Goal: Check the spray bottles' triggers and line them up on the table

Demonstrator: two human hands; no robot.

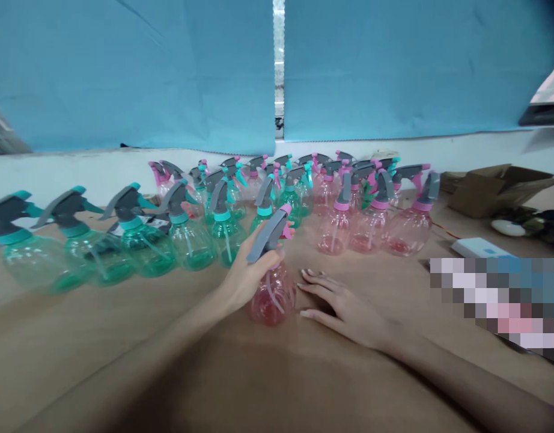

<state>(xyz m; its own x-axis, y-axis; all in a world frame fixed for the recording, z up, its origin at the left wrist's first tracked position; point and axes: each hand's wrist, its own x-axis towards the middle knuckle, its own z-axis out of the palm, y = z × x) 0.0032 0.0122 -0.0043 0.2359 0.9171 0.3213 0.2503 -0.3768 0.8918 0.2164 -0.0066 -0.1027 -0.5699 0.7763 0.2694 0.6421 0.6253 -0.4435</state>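
My left hand (254,264) is wrapped round the neck of a pink spray bottle (272,297) with a grey and pink trigger head. That bottle stands upright in front of me on the wooden table (205,373). Just right of it, my right hand (335,300) rests with its fingers apart, holding nothing, its fingertips close to the bottle's side. Whether they touch it I cannot tell. Green spray bottles (153,249) form a row to the left. Beyond my right hand stand 3 pink spray bottles (369,231).
Many more pink and green spray bottles (324,192) crowd the back, before a white wall with blue curtains (137,72). At the right are an open cardboard box (479,192), a small white box (479,247) and a white oval object (508,227).
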